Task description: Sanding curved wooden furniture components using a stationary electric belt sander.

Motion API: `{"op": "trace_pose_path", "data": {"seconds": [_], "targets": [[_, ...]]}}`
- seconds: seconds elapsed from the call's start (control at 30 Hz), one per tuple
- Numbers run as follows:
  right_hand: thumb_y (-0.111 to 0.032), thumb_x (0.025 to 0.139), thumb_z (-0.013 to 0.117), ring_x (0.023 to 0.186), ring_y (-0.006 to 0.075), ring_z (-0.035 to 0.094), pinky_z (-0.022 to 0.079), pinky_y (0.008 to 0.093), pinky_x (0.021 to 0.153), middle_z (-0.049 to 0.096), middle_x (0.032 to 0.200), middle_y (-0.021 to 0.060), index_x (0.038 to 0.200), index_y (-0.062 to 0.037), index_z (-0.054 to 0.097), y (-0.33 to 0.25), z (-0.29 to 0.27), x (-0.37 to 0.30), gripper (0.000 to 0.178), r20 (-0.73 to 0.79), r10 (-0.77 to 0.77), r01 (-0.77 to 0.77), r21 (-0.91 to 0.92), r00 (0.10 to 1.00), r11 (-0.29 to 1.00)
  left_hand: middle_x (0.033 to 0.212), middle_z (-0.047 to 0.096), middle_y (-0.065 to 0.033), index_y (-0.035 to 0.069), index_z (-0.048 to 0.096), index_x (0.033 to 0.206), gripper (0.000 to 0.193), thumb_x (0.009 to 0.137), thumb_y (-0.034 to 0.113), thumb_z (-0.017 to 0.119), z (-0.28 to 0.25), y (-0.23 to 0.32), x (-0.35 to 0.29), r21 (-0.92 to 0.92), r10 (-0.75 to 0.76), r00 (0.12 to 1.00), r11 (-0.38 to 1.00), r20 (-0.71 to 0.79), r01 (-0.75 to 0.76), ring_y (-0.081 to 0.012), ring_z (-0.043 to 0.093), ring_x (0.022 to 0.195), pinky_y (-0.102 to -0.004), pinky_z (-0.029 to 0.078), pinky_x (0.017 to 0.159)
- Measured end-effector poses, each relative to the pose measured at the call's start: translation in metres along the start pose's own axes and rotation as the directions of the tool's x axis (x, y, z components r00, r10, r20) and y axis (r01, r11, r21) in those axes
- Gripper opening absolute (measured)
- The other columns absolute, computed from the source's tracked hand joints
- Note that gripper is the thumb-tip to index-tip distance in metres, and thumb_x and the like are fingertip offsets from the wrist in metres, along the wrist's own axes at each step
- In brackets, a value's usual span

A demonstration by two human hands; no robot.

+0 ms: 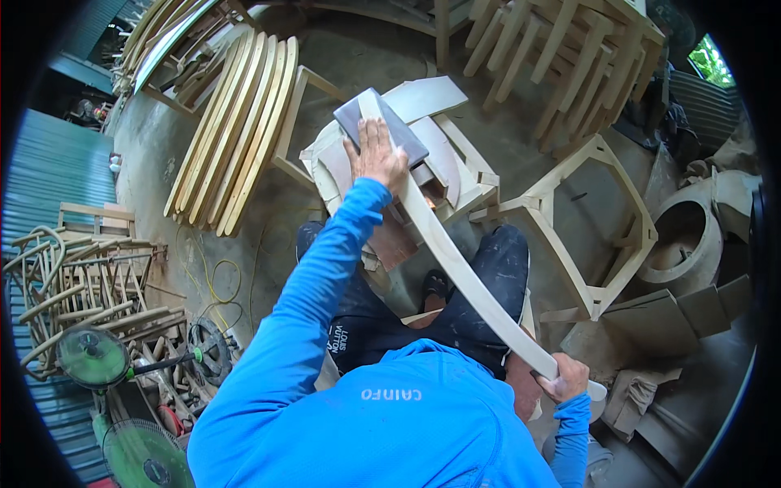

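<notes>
A long, pale, curved wooden slat (455, 252) runs slantwise from the work stand down to my right side. Its upper end lies on a grey block with a flat top (411, 146). My left hand (377, 153) presses flat on that end, fingers stretched out and thumb apart. Near the lower end, my right hand (567, 377) is closed round the slat, and a short tip sticks out past it. Under the block is a low stand with pale boards (427, 96) and a reddish-brown sheet (393, 244) hanging between my knees.
Several curved slats (244, 130) lean together at the left. A hexagonal wooden frame (569, 220) stands at the right, beside a round, dusty container (687, 240). Stacked wooden frames (569, 49) fill the far right. Green fans (93, 358) and scrap wood (89, 285) occupy the near left.
</notes>
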State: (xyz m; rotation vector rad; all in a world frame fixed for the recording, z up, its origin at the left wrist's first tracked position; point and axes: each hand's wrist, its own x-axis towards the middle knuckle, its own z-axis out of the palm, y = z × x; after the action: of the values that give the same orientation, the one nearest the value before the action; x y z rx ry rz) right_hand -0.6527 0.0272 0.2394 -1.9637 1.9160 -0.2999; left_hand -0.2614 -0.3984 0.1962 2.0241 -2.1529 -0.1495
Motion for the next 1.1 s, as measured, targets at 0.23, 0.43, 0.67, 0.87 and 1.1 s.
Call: {"op": "trace_pose_path", "data": {"seconds": [0.23, 0.43, 0.67, 0.87, 1.1], "targets": [[-0.037, 0.070, 0.084, 0.078, 0.0349, 0.068, 0.052, 0.0449, 0.069, 0.069, 0.086, 0.0142, 0.099, -0.0099, 0.065, -0.029, 0.014, 0.070, 0.044, -0.052, -0.041, 0.043, 0.036, 0.998, 0.998, 0.172, 0.010, -0.0119, 0.004, 0.017, 0.163, 0.079, 0.096, 0.037, 0.040, -0.006, -0.052, 0.084, 0.040, -0.060, 0.998, 0.997, 0.018, 0.060, -0.0284, 0.000, 0.160, -0.0552, 0.000, 0.127], [-0.058, 0.064, 0.082, 0.074, 0.0346, 0.061, 0.047, 0.0463, 0.067, 0.060, 0.077, 0.0120, 0.090, -0.0087, 0.063, 0.060, 0.011, -0.031, 0.060, -0.014, -0.008, 0.006, -0.139, 1.000, 0.990, 0.170, 0.017, -0.0174, 0.000, 0.020, 0.161, 0.079, 0.095, 0.037, 0.045, 0.009, -0.022, 0.032, 0.117, -0.017, 1.000, 0.993, -0.015, 0.018, -0.0319, 0.008, 0.159, -0.0554, 0.007, 0.127], [-0.052, 0.065, 0.084, 0.073, 0.0371, 0.063, 0.048, 0.0497, 0.064, 0.062, 0.076, 0.0144, 0.085, -0.0086, 0.060, 0.086, 0.005, -0.068, 0.054, 0.162, 0.050, -0.030, -0.122, 0.986, 0.992, 0.168, 0.019, -0.0219, -0.003, 0.023, 0.159, 0.082, 0.092, 0.034, 0.051, -0.003, 0.015, -0.013, 0.008, -0.020, 0.999, 1.000, -0.032, 0.021, -0.0360, 0.009, 0.158, -0.0566, 0.005, 0.126], [-0.046, 0.064, 0.086, 0.071, 0.0392, 0.062, 0.047, 0.0519, 0.063, 0.062, 0.075, 0.0147, 0.084, -0.0094, 0.059, 0.032, 0.008, 0.031, 0.050, 0.049, -0.056, 0.061, -0.107, 0.997, 0.992, 0.170, 0.015, -0.0182, 0.001, 0.021, 0.161, 0.079, 0.094, 0.033, 0.046, 0.009, -0.053, 0.093, -0.053, -0.065, 0.996, 0.997, -0.061, 0.062, -0.0329, 0.006, 0.159, -0.0535, 0.005, 0.127], [-0.048, 0.092, 0.068, 0.079, 0.0343, 0.070, 0.055, 0.0441, 0.071, 0.072, 0.086, 0.0122, 0.099, -0.0130, 0.068, 0.053, 0.019, 0.001, 0.036, 0.112, -0.006, 0.014, -0.070, 0.994, 0.997, 0.166, 0.023, -0.0224, -0.003, 0.027, 0.157, 0.078, 0.091, 0.029, 0.051, 0.012, -0.037, 0.057, -0.001, -0.041, 0.988, 0.999, -0.147, 0.041, -0.0377, 0.016, 0.157, -0.0572, 0.014, 0.126]]}}
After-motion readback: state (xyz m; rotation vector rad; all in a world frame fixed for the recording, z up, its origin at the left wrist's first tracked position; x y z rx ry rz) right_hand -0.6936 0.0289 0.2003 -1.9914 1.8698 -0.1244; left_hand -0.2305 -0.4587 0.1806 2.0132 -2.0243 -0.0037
